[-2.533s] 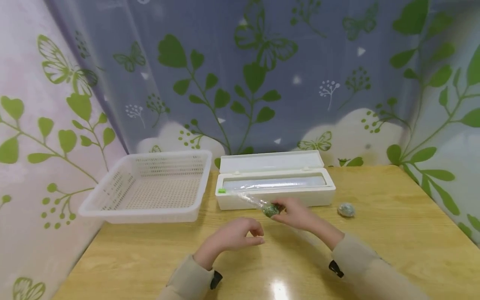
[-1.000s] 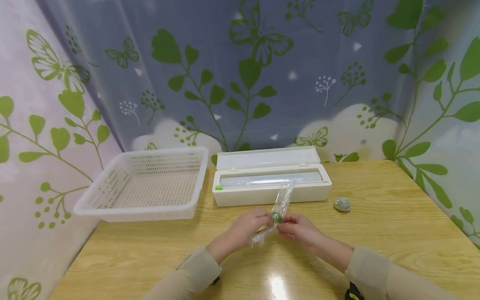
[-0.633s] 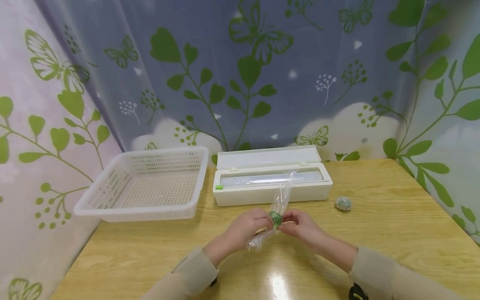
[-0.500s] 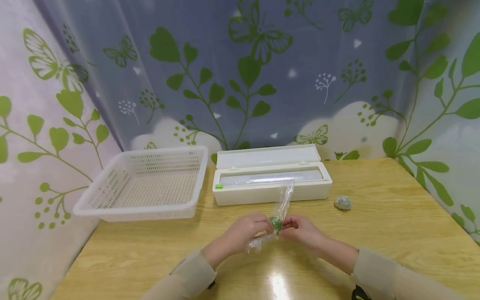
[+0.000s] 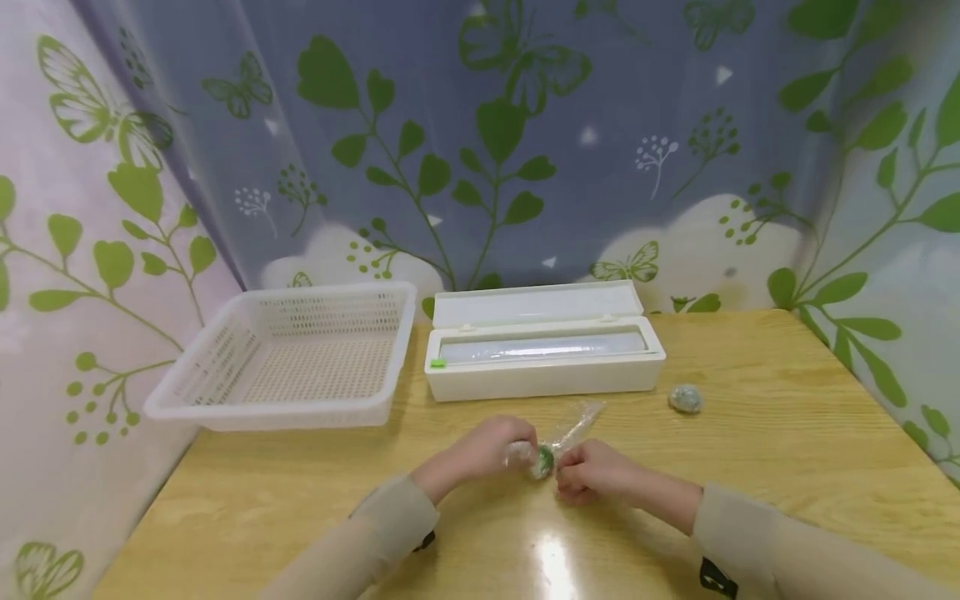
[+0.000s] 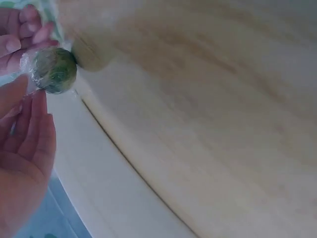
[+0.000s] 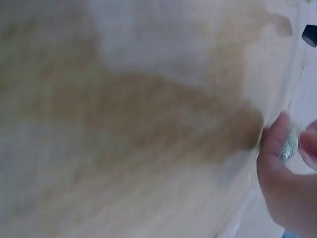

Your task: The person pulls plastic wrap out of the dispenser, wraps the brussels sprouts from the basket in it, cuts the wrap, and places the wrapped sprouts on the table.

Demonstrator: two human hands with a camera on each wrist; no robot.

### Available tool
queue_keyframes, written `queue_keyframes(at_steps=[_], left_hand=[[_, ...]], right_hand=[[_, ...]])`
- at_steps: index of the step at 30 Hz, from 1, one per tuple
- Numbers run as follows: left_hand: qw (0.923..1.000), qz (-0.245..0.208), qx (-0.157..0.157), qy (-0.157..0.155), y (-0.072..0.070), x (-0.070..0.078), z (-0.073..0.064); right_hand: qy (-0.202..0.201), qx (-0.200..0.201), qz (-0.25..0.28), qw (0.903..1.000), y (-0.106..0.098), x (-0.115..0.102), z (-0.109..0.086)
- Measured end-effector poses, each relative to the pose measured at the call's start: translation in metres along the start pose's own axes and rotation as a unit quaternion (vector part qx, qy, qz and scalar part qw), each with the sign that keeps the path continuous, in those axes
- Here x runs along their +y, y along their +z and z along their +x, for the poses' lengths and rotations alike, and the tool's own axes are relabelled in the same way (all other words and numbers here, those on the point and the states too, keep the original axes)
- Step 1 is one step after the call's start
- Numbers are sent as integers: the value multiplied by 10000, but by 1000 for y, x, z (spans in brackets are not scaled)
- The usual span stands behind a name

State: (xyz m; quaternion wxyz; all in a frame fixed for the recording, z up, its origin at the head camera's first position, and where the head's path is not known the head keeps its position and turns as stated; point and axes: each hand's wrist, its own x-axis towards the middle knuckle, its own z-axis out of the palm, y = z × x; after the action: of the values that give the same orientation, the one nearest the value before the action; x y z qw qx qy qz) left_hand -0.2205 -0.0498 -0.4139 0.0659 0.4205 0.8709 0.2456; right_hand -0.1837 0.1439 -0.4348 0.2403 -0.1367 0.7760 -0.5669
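Note:
A small round green object [image 5: 543,461] wrapped in cling film sits between my hands, low over the table; its exact kind is unclear. A loose tail of cling film [image 5: 573,427] stretches from it toward the back right. From the left, my left hand [image 5: 480,450] pinches bunched film beside the green object. On the other side, my right hand [image 5: 600,473] has its fingers curled, pinching film close to it. The left wrist view shows the wrapped green ball [image 6: 55,70] between both hands. In the right wrist view, my right hand [image 7: 285,178] partly hides it.
A white film box [image 5: 547,379] with its lid raised stands behind my hands, a film roll [image 5: 540,348] inside. At left is a white perforated basket [image 5: 277,414]. Another wrapped round item [image 5: 686,399] lies at right on the wooden table [image 5: 787,467]. Printed curtains enclose the back.
Earlier, my right hand alone held the green object near the box, my left hand empty. Both hands then came to it; now it sits slightly farther left and the film tail slants more to the right.

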Motion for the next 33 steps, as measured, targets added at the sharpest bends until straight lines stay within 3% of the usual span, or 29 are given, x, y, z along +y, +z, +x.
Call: queue_keyframes(at_steps=[2, 4, 7, 8, 14, 17, 19, 24, 27, 31, 33], left_hand=[[9997, -58, 25, -251, -1, 2, 2], [9984, -186, 72, -530, 0, 2, 5], [9963, -369, 171, -762, 1, 0, 9], [9957, -417, 196, -800, 2, -1, 10], [9964, -311, 172, -771, 5, -4, 13], [9947, -419, 119, -928, 6, -4, 12], [9910, -734, 90, -1114, 7, -3, 12], [9726, -1744, 61, -1538, 10, -1, 10], [9788, -1430, 108, -1463, 10, -1, 10], [9904, -508, 132, -1280, 8, -1, 12], [9896, -525, 68, -1335, 7, -1, 13]], right_hand=[[-524, 135, -947, 9940, -4, -3, 0], [-1113, 352, -1689, 9787, -6, -5, 2], [-1851, 609, -2380, 9515, -7, -6, 8], [-1935, 586, -2428, 9488, -6, -6, 10], [-2070, 323, -2439, 9469, -6, -6, 23], [-2098, 218, -2378, 9481, -8, -5, 28], [-2067, 175, -2340, 9499, -8, -4, 29], [-1925, 275, -2399, 9511, -4, -4, 28], [-1918, 330, -2383, 9515, -3, -5, 25], [-1966, 453, -2346, 9509, -4, -6, 24], [-1896, 480, -2305, 9532, -5, -5, 24]])
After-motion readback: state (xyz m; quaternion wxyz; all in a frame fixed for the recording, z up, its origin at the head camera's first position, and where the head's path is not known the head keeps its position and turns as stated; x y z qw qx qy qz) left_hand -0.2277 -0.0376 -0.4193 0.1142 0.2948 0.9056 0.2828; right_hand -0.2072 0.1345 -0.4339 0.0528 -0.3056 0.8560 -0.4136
